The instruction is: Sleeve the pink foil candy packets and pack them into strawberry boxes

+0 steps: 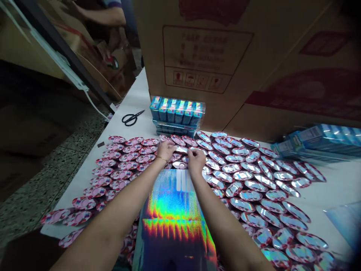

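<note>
Left hand (166,149) and right hand (196,160) stretched forward side by side, close together, fingers curled narrow. Between them, pinched at both ends: one oval holographic card (182,149), held just above the layer of like pieces. Thin bracelet (161,159) on left wrist.

Directly below both hands, running back between the forearms: tall holographic sheet (176,214), rainbow glare, top edge just under the fingertips.

Left of left hand: rows of pink-backed oval cards (121,165), overlapping, spread over white table (135,99). Right of right hand: rows of silver holographic oval cards (254,184), overlapping likewise, reaching out to the near right edge.

Just beyond the hands: clear-wrapped stack of blue packs (176,114), standing against a large cardboard carton (197,52). Beyond and left of left hand: black scissors (132,117), flat on table, well apart from the cards. Far right of right hand: more blue wrapped packs (318,143), lying tilted beside a second carton (310,86).

Far beyond left hand, upper left: another person's arm (104,15) over brown boxes, well apart.
</note>
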Available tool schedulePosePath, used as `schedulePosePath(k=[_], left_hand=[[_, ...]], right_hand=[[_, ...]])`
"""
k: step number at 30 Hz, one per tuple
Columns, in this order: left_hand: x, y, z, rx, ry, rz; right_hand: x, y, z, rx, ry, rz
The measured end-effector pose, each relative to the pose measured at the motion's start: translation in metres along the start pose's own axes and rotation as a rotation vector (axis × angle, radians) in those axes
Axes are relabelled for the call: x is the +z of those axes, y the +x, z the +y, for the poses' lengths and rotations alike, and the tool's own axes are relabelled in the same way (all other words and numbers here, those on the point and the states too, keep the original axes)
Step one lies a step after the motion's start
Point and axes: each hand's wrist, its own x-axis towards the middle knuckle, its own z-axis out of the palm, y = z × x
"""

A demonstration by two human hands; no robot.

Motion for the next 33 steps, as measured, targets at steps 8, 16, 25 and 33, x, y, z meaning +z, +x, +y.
schedulePosePath(k=[8,16,25,33], left_hand=[[0.014,0.002,0.003,0.224,0.535,0.068],[-0.015,-0.009,0.004,0.311,0.603,0.129],[-0.064,-0.073,-0.029,0.401,0.801,-0.231],[-0.046,-0.073,-0.042,0.387,0.672,-0.091]], right_hand=[[0.021,-0.001,0.021,-0.248,-0.353,0.135],[-0.003,0.005,-0.003,-0.193,-0.406,0.002],[-0.03,-0.043,0.004,-0.878,-0.588,-0.537],[-0.035,-0.06,0.028,-1.127,-0.712,-0.522]])
